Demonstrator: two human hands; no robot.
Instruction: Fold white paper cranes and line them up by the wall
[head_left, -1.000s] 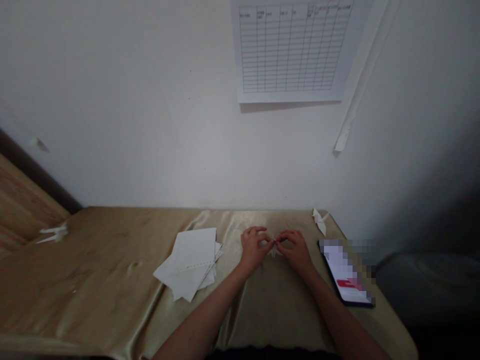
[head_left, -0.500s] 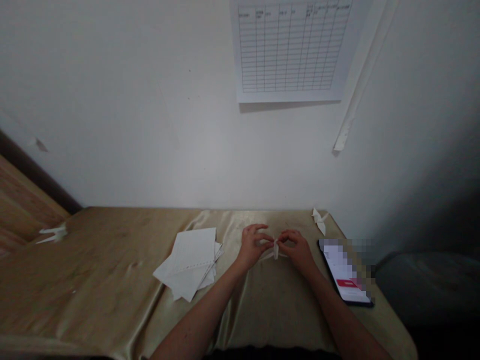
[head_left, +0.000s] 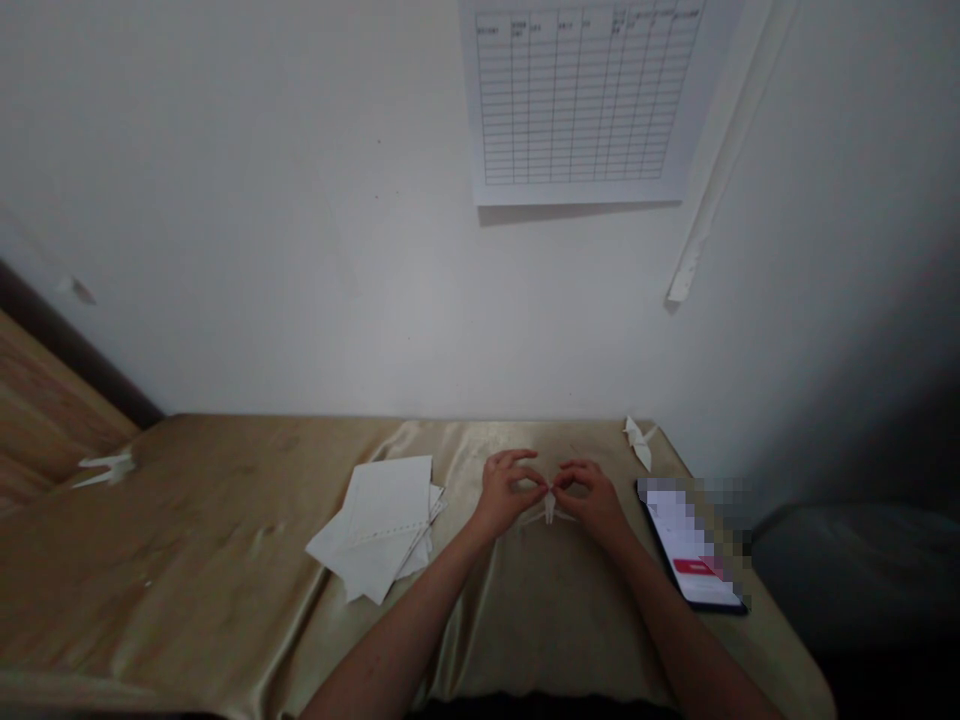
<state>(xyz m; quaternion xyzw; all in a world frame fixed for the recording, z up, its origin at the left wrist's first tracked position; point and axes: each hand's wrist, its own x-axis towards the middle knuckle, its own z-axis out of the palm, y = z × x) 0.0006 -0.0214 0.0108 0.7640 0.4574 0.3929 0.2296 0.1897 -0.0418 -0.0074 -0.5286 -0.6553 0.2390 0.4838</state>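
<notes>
A small piece of folded white paper point(head_left: 550, 508), narrow in the middle with thin points to either side, hangs between my hands just above the cloth. My left hand point(head_left: 504, 495) pinches its top with thumb and forefinger, the other fingers raised. From the other side, my right hand point(head_left: 592, 497) pinches the same top edge, its fingertips almost touching those of the left. The fingertips hide part of the paper's upper end. Beyond my right hand, near the table's back corner, lies a folded paper crane point(head_left: 637, 440).
A stack of white paper sheets point(head_left: 386, 520) lies left of my hands. To the right is a phone point(head_left: 686, 560) with its screen lit. Another folded white paper piece point(head_left: 109, 468) sits far left on the gold tablecloth point(head_left: 202, 540). A printed chart point(head_left: 577, 110) hangs on the wall.
My fingertips have drawn closer together at the top of the folded paper, and its lower part now hangs slightly lower. Everything else on the table stays in place.
</notes>
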